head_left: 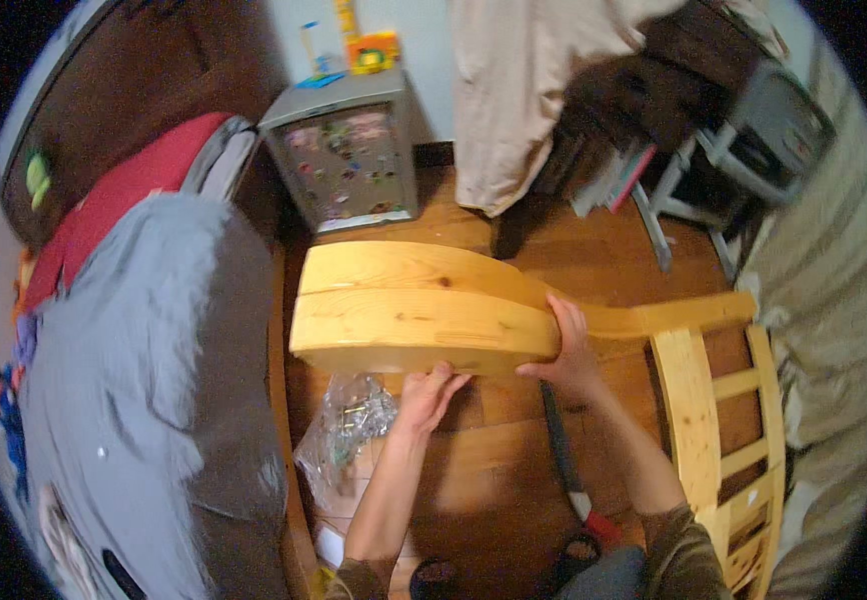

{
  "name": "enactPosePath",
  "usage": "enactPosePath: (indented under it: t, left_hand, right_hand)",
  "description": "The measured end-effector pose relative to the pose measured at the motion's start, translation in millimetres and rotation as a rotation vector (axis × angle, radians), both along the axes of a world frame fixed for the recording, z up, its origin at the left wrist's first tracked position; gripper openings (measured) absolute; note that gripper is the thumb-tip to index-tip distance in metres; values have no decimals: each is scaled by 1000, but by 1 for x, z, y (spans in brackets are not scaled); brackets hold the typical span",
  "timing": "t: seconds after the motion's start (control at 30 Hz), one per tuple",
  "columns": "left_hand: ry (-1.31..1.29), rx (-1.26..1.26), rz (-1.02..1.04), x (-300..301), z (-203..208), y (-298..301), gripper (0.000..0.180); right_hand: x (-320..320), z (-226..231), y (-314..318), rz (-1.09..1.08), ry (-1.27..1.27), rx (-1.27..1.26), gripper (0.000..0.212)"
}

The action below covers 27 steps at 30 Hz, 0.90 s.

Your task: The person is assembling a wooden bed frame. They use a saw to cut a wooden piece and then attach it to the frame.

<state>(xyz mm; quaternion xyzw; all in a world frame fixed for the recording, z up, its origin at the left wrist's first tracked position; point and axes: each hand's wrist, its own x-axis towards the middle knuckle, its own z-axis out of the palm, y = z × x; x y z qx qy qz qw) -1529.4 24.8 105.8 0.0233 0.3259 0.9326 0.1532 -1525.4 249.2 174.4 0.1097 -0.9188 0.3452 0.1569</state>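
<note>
A large curved piece of pale varnished wood [419,318], with a dark seam along its length, is held up in front of me. My right hand [569,355] grips its right part, thumb below and fingers over the far side. At its lower edge my left hand [431,398] holds it from beneath, the fingers partly hidden. Below it on the floor lies a clear plastic bag [349,425] with small metal hardware. To the right rests a pale wooden frame with slats [689,385]; a curved wooden arm [694,312] runs along its far end.
On the left is a bed with a grey-blue cover [144,370]. A grey cabinet [349,165] with toys on top stands at the back. A folding step stool [769,135] is at the far right. A long dark tool with a red end [564,450] lies near my feet.
</note>
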Motion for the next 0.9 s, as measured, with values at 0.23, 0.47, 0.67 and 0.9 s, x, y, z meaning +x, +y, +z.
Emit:
enactPosePath:
  t: [0.23, 0.47, 0.67, 0.9]
  left_hand:
    - [90, -77, -4, -1, 1, 4, 39]
    - [141, -147, -22, -2, -11, -12, 54]
    - [192, -259, 9, 2, 15, 8, 60]
    - [70, -213, 23, 0, -5, -5, 64]
  right_hand:
    - [21, -46, 26, -6, 16, -238, 71]
    - [22, -56, 19, 1, 54, -304, 68]
    - [20, -63, 27, -39, 58, -203, 71]
    - [21, -63, 34, -36, 65, -278, 67]
